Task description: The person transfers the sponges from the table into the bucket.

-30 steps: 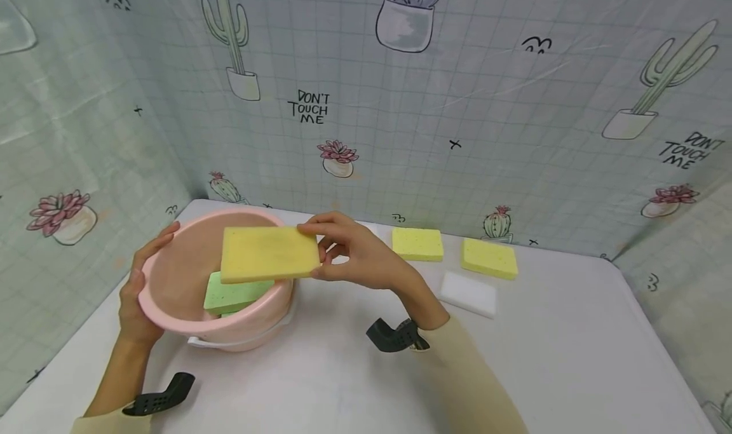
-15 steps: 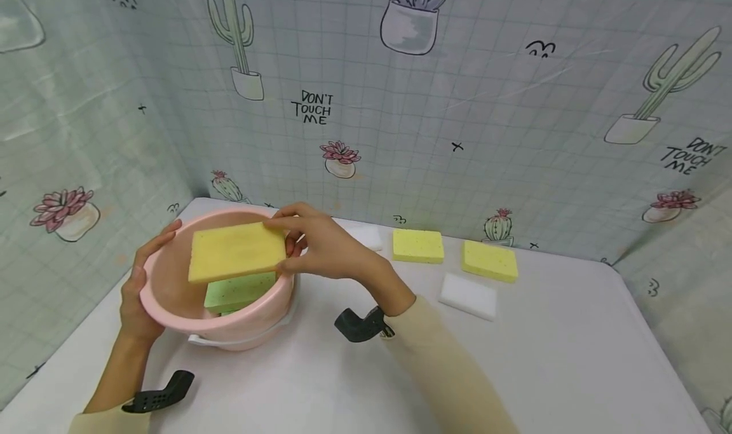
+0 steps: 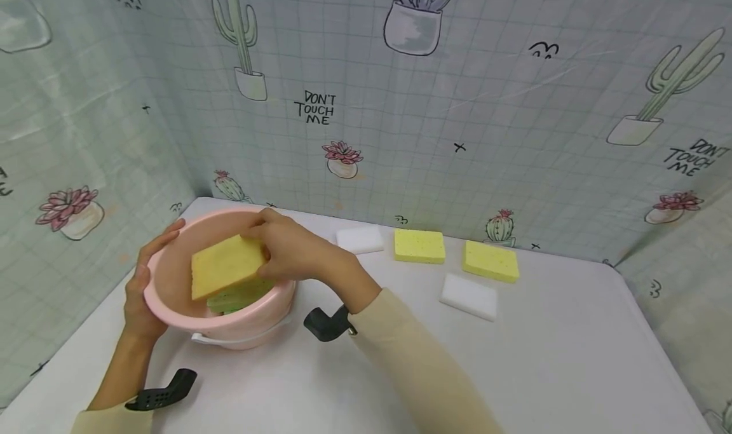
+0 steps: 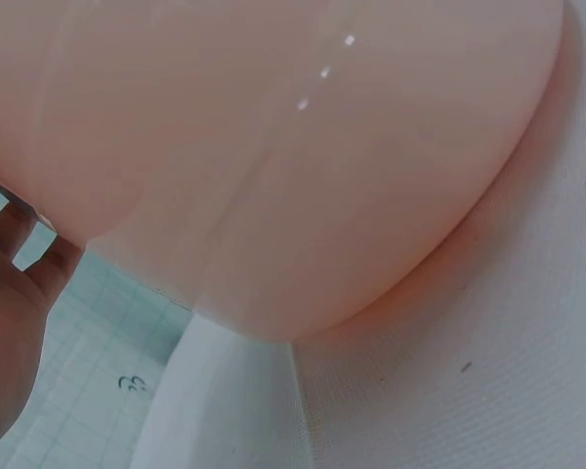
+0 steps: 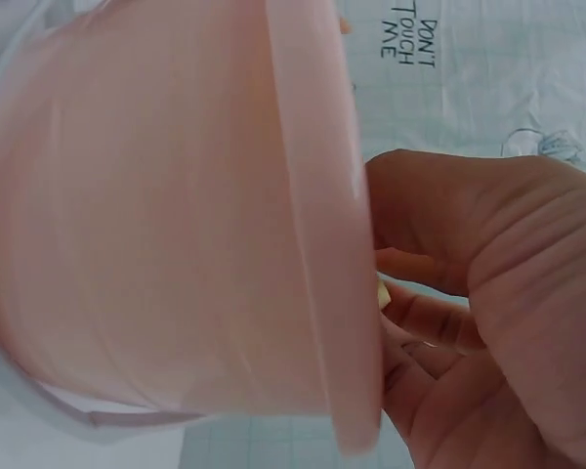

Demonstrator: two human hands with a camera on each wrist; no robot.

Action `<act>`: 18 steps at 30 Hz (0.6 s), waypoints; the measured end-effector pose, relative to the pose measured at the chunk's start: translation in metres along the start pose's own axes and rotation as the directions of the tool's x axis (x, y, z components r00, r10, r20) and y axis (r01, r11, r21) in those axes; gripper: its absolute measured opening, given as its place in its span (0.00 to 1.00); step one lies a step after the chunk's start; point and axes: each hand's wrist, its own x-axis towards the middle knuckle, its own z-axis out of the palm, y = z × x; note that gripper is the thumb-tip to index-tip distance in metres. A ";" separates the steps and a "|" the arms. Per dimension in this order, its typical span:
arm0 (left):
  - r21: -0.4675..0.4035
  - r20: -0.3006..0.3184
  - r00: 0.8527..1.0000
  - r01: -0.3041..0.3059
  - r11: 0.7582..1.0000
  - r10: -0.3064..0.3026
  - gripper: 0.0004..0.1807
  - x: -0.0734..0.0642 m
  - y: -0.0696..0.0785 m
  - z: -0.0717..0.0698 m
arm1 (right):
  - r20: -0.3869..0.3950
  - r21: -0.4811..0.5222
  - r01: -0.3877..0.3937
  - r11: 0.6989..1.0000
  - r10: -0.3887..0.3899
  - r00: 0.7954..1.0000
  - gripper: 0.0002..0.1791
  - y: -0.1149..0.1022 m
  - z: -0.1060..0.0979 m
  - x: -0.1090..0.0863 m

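In the head view, my right hand [image 3: 291, 246] pinches a yellow sponge [image 3: 225, 265] by its right end, inside the mouth of a pink bucket [image 3: 214, 327]. The sponge tilts down to the left. Beneath it a green sponge [image 3: 240, 297] lies in the bucket, partly covered. At the bucket's left side, my left hand [image 3: 145, 288] holds the rim. The left wrist view has this hand's fingers [image 4: 54, 269] against the bucket's edge. In the right wrist view the bucket wall [image 5: 176, 215] hides the right fingertips and most of the yellow sponge.
Two yellow sponges, one nearer [image 3: 419, 246] and one farther right [image 3: 490, 260], lie along the back of the white table [image 3: 549, 351]. A white sponge [image 3: 360, 239] is left of them, another white sponge [image 3: 469, 296] in front. A patterned curtain [image 3: 389, 116] stands behind.
My right hand has carried the yellow sponge left and lowered it into the bucket's mouth, tilting it. The white sponge at the back is now uncovered. The left hand stays at the rim.
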 end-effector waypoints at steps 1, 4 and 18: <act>0.006 -0.008 1.000 0.004 1.000 -0.004 0.28 0.000 0.000 0.000 | 0.006 -0.013 -0.005 1.000 0.005 1.000 0.34 -0.001 0.002 0.002; 0.023 -0.028 0.999 0.018 1.000 -0.017 0.29 -0.001 0.001 0.001 | 0.016 -0.037 -0.019 0.999 0.020 1.000 0.33 -0.004 0.006 0.005; 0.026 -0.044 0.999 0.028 0.999 -0.027 0.29 -0.001 0.002 0.002 | -0.007 -0.152 -0.031 0.988 0.030 1.000 0.26 -0.012 0.015 0.013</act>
